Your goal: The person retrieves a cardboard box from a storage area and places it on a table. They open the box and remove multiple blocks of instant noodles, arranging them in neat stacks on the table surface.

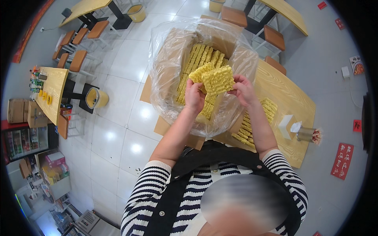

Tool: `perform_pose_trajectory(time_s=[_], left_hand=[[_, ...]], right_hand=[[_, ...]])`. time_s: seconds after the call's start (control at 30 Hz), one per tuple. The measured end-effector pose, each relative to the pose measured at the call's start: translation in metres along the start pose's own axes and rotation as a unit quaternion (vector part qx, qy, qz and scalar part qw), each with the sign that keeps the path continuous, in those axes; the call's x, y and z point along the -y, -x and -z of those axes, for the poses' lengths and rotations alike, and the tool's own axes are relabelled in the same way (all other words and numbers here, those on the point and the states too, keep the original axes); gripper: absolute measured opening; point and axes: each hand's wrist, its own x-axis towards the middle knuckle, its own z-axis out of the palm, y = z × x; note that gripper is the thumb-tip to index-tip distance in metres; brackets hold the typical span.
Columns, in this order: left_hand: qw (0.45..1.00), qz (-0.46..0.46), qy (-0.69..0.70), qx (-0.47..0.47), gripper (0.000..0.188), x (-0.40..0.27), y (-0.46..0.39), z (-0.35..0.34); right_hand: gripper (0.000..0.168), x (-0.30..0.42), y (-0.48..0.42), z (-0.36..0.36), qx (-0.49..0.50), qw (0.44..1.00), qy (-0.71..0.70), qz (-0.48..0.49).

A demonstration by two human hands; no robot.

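My left hand [195, 96] grips one instant noodle cake [198, 73], tilted on edge. Pinched at its right side, a second, squarish noodle cake [218, 79] is in my right hand [243, 91], overlapping the first. Both are held above a large cardboard box [218, 41] lined with a clear plastic bag [168, 59]. Inside, rows of yellow noodle cakes [198, 57] stand packed on edge. My hands and the held cakes hide part of the rows. Beyond my right forearm, more noodle cakes [268, 110] lie in a row on the wooden table [298, 100].
A white tissue box [286, 126] and a metal canister [304, 134] of wrapped items stand at the table's right. Brown-seated stools [273, 38] are behind it. To the left are a yellow bin [99, 98] on the tiled floor [118, 82] and another table [54, 88] holding bottles.
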Motion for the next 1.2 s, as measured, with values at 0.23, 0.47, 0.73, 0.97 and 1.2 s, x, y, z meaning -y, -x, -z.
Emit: perform_pose_trajectory(time_s=[0.23,0.47,0.73,0.97,1.2], left_hand=[[0.991,-0.019,-0.13,0.039,0.041,-0.005,0.004,0.004],[0.977,0.074,-0.199,0.008,0.039,-0.021,0.008,0.001],[0.942,0.047,-0.323,0.077,0.051,-0.021,0.026,-0.02],[0.737,-0.108,-0.649,0.152,0.072,-0.01,0.018,-0.029],[0.646,-0.141,-0.702,0.266,0.064,0.02,0.016,-0.101]], right_hand=[[0.024,0.018,0.009,0.008,0.056,0.985,0.14,0.089],[0.027,0.048,0.004,-0.007,0.125,0.946,0.29,0.067],[0.026,0.016,0.001,-0.017,0.051,0.963,0.249,0.092],[0.058,0.042,0.029,-0.02,0.021,0.683,0.618,0.388],[0.062,0.082,0.055,0.008,0.084,0.653,0.713,0.242]])
